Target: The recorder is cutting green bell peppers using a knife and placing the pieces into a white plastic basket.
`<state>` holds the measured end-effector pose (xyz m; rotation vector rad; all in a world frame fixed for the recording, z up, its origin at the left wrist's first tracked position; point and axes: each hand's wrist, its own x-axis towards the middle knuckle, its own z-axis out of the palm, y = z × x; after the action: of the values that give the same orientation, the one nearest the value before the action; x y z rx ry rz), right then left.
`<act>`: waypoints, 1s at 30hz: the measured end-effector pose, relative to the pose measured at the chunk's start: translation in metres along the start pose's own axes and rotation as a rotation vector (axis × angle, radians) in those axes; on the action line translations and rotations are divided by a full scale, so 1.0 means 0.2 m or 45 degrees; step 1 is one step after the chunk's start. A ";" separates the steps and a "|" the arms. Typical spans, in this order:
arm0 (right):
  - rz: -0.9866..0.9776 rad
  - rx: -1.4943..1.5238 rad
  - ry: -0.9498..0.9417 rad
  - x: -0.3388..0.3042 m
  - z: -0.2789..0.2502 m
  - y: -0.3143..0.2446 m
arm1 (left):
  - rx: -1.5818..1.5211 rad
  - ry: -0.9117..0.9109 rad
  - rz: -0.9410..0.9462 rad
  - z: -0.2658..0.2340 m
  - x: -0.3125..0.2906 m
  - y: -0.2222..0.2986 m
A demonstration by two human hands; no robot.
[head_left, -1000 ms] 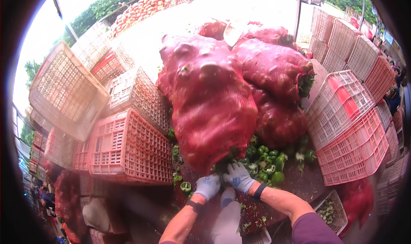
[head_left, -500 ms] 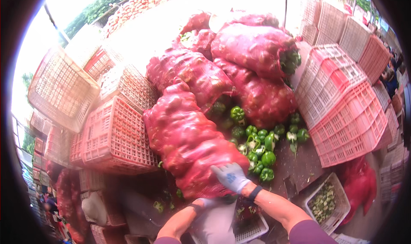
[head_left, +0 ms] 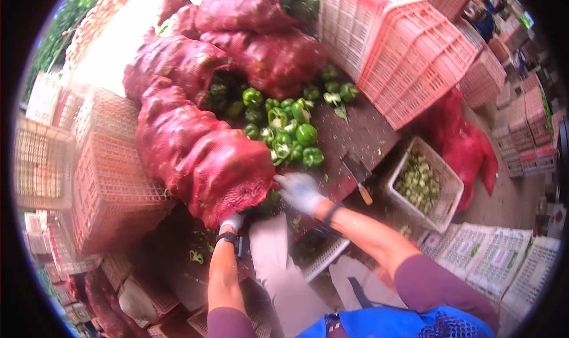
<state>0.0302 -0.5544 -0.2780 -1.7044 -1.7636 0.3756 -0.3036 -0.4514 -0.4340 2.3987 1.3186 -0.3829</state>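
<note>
A long red mesh sack (head_left: 195, 154), lumpy with its contents, lies slantwise with its mouth end toward me. My left hand (head_left: 233, 220), in a light glove, is closed on the near lower edge of that end, its fingers mostly hidden by the mesh. At the right side of the mouth, my gloved right hand (head_left: 300, 193) pinches the sack's edge with its fingertips, slightly blurred. Dark green shows in the opening between the hands. Just beyond lies a pile of green bell peppers (head_left: 306, 134), some cut open.
More filled red sacks (head_left: 255, 59) are heaped behind. Plastic crates stand at left (head_left: 118, 190) and right (head_left: 409, 53). A wooden-handled cleaver (head_left: 357, 173) lies on the dark tabletop (head_left: 355, 130). Beside it is a white basket (head_left: 453, 195) of pale green scraps (head_left: 418, 184).
My view has swung right and down. My right hand has moved off the top of the sack to its mouth edge; the left hand stays at the near end.
</note>
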 end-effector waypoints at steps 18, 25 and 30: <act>1.225 -0.469 -0.646 -1.25 -0.18 1.07 | -0.174 0.218 -0.262 0.19 0.14 0.23; 1.156 -0.484 -0.516 -1.25 -0.01 1.00 | 0.103 -0.443 -0.169 0.41 0.03 0.06; 1.201 -0.629 -0.304 -1.21 0.08 1.11 | 0.134 -0.729 -0.216 0.48 0.10 0.16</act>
<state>0.1802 -0.7583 -0.4868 -2.9109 -1.1230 0.5832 -0.2715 -0.4943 -0.5217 2.0241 1.2445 -1.1135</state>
